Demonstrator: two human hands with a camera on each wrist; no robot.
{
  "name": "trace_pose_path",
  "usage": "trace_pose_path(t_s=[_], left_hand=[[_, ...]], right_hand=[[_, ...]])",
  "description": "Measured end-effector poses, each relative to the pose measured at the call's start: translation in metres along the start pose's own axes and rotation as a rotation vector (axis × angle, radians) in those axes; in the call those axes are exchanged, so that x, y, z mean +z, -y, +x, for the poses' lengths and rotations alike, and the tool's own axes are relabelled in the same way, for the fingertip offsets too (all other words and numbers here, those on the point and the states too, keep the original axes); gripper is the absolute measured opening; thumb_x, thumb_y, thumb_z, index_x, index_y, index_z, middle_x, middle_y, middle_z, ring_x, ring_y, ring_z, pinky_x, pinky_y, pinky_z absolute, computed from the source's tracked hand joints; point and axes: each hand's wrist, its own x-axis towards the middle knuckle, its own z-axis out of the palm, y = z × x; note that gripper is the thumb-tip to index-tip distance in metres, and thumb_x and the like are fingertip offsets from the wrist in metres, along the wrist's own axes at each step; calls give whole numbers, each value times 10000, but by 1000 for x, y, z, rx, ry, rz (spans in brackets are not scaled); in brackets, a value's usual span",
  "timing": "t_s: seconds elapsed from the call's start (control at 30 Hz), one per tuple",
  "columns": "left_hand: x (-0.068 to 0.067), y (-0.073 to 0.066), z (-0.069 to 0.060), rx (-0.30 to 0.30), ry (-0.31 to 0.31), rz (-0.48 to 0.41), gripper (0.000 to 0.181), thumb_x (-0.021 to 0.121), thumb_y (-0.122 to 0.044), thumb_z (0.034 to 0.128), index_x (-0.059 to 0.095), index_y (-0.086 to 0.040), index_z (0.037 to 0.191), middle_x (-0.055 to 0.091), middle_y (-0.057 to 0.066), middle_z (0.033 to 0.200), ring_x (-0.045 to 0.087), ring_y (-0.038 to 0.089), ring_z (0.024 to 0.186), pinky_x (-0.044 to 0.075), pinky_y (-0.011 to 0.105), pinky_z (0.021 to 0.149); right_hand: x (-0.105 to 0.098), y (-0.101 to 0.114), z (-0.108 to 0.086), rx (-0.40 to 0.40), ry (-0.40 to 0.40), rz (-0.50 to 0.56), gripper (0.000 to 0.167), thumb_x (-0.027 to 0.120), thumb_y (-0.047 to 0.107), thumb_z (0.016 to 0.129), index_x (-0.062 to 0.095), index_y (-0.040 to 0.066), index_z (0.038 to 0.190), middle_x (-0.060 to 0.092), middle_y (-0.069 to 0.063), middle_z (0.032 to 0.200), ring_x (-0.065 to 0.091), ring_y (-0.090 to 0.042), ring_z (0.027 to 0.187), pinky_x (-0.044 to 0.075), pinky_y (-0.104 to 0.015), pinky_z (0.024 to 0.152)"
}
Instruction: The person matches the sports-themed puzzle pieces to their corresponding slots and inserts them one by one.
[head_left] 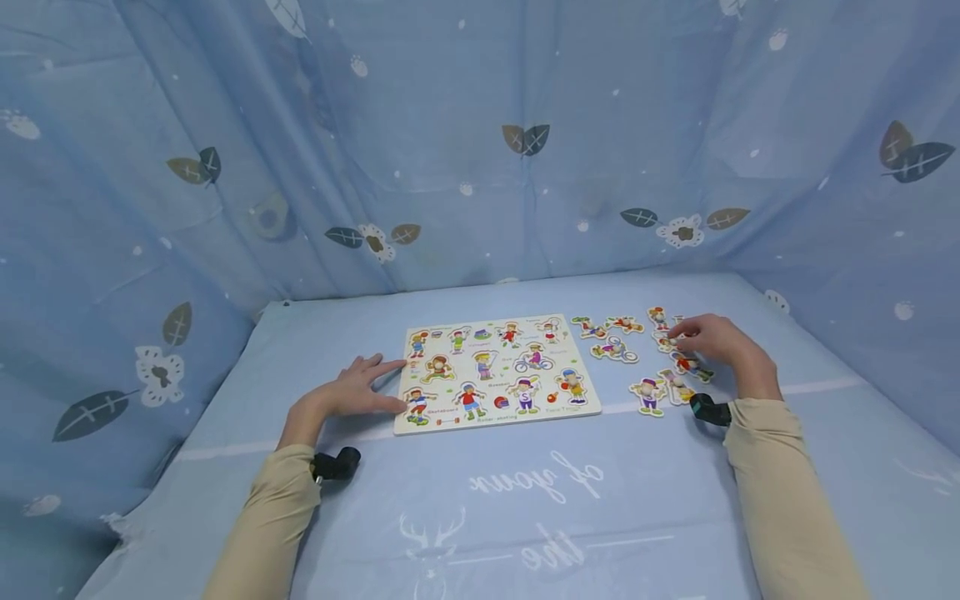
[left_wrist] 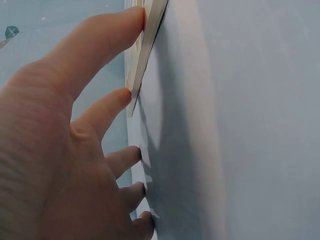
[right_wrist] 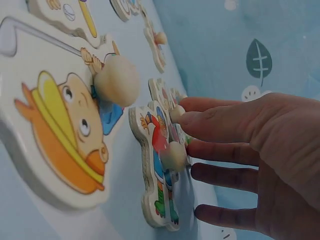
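Observation:
A pale wooden puzzle board (head_left: 450,392) printed with sporting children lies on the table. My left hand (head_left: 352,387) is spread at its left edge, with thumb and index fingertip touching the board's side in the left wrist view. On the right, my right hand (head_left: 720,340) pinches the small round knob of a puzzle piece (right_wrist: 158,89) between thumb and index finger; its other fingers are extended. That piece is partly hidden. Just nearer lies a red-shirted figure piece (right_wrist: 155,165) with its own knob, then a golfer piece (right_wrist: 65,130) in an orange-and-yellow cap.
More knobbed pieces lie right of the board: a cyclist piece (head_left: 615,350), a baseball piece (head_left: 649,396) and several others. A basketball figure (head_left: 572,386) sits at the board's lower right. Blue patterned curtain (head_left: 465,150) hangs behind the blue tablecloth (head_left: 637,517).

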Motion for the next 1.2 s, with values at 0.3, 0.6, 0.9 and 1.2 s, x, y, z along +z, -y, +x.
trace_pose_path(t_s=[0.3,0.6,0.9,1.2], left_hand=[[0,-5,4,-2,-9,4,922,694,-600,808,326,-213,1559,111,254,1627,-13,519,1476,99,737,1124],[1,-5,3,1,2,2,933,696,-608,801,323,-214,1559,100,251,1630,-20,517,1476,86,734,1127],[1,-3,1,-9,-3,-11,920,695,-598,806,328,-213,1557,107,247,1631,-24,513,1478,86,737,1125],[-1,-3,-3,-15,-8,-16,915,700,-582,808,333,-202,1555,110,253,1629,-21,516,1477,90,738,1124]], right_hand=[[0,-4,4,28,-34,-53,344,528,137,965,633,-33,1246,524,-344,1264,520,-371,967,479,-520,829],[1,-5,3,0,-41,-70,348,509,112,943,636,-50,1224,589,-255,1068,516,-288,820,443,-389,694],[1,-4,6,-16,-45,-89,331,509,112,947,648,-44,1202,597,-258,1077,516,-300,834,447,-410,709],[1,2,10,-10,-47,-104,316,516,101,966,638,-51,1215,570,-322,1170,542,-331,871,493,-444,733]])
